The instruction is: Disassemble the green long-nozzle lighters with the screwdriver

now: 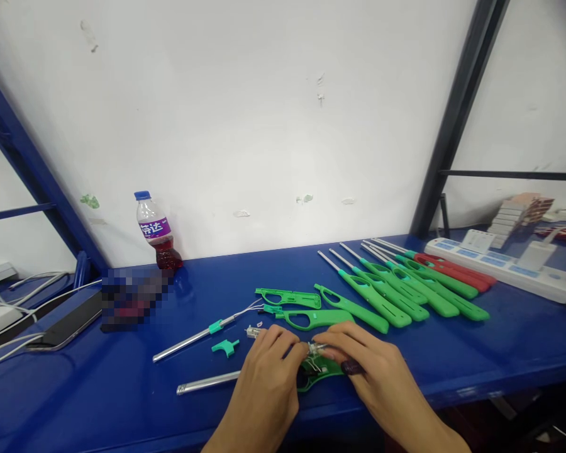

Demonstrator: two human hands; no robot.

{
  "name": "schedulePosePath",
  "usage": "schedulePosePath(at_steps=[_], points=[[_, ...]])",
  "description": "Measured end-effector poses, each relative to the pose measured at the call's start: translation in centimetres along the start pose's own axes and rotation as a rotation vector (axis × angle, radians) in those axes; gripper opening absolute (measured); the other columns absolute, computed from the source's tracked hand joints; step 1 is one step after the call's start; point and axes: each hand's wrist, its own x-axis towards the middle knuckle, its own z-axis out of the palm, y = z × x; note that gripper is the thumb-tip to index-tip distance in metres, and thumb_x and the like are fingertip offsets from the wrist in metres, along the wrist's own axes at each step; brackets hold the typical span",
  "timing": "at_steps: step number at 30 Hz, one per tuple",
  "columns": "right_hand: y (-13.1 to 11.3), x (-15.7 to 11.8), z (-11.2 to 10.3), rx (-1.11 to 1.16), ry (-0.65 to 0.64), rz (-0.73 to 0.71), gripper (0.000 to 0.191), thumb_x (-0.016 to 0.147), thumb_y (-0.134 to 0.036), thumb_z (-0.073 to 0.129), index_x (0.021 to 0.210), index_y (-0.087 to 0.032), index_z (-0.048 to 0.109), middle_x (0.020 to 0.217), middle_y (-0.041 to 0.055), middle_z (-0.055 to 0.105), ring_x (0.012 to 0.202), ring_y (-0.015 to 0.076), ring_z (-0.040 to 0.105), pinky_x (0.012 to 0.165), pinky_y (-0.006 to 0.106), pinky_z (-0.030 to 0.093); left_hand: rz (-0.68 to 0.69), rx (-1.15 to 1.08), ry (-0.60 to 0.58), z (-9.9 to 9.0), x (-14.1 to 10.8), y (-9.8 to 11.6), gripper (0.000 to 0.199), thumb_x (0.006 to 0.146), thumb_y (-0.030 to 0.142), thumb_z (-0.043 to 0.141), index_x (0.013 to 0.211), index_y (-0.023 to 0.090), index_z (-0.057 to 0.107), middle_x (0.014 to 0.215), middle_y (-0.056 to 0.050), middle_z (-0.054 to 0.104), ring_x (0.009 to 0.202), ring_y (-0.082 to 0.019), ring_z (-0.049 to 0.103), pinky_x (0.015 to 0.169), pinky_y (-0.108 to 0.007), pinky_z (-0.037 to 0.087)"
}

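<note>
Two hands (pixel 270 372) (pixel 380 371) pinch an opened green lighter (pixel 334 367)

Two tubes (pixel 191 341) and one trigger (pixel 226 347) lie left of the left hand (pixel 270 371), five-plus green lighters (pixel 446 304) (overlapping) beyond the right hand (pixel 382 365)

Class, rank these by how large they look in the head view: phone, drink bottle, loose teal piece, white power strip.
1. White power strip: largest, stretching along the right.
2. Drink bottle and phone: too alike to rank; the phone lies flat, so it looks foreshortened.
3. Loose teal piece: clearly smallest.
</note>
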Motion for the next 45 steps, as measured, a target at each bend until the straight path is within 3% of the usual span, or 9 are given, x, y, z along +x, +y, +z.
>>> schedulePosePath(at_steps=[12, 25, 32, 45], points=[[-0.53, 0.39, -0.07, 0.005, 0.134, 0.035, 0.025, 0.104, -0.020, 0.051, 0.115, -0.034, 0.067, 0.112, -0.0016, 0.072, 0.099, 0.0149, 0.072, 0.087, 0.025, 0.055, -0.079, 0.079, -0.005, -0.44, 0.24, 0.57, 0.026, 0.093, -0.001, 0.047, 0.096, 0.020, 0.061, 0.090, -0.003, 0.064, 0.083, -0.023, 0.056, 0.078, -0.043, 0.050], [-0.42, 0.48, -0.15, -0.042, -0.027, 0.143, 0.028, 0.101, -0.017, 0.048, 0.113, -0.033, 0.067, 0.114, -0.0019, 0.071, 0.095, 0.0184, 0.072, 0.084, 0.031, 0.055, -0.124, 0.083, -0.088, -0.40, 0.46, 0.84, 0.027, 0.103, 0.010, 0.039, 0.101, 0.019, 0.064, 0.094, -0.005, 0.065, 0.088, -0.024, 0.061, 0.085, -0.050, 0.055], [-0.36, 0.61, -0.14, -0.038, -0.036, 0.150, 0.031, 0.102, -0.017, 0.046, 0.113, -0.033, 0.070, 0.116, -0.0021, 0.073, 0.098, 0.0180, 0.072, 0.089, 0.031, 0.053, -0.128, 0.087, -0.073, -0.52, 0.69, 0.90, 0.025, 0.102, 0.011, 0.039, 0.097, 0.019, 0.063, 0.095, -0.006, 0.066, 0.088, -0.024, 0.063, 0.087, -0.050, 0.057], [-0.81, 0.64, -0.34, -0.069, -0.019, 0.139, 0.032, 0.104, -0.023, 0.046, 0.120, -0.034, 0.071, 0.115, -0.0012, 0.075, 0.098, 0.0186, 0.073, 0.084, 0.031, 0.054, -0.118, 0.106, -0.068, -0.53, 0.78, 0.89, 0.026, 0.103, 0.012, 0.040, 0.117, 0.018, 0.061, 0.100, -0.006, 0.067, 0.090, -0.024, 0.065, 0.090, -0.050, 0.058]])
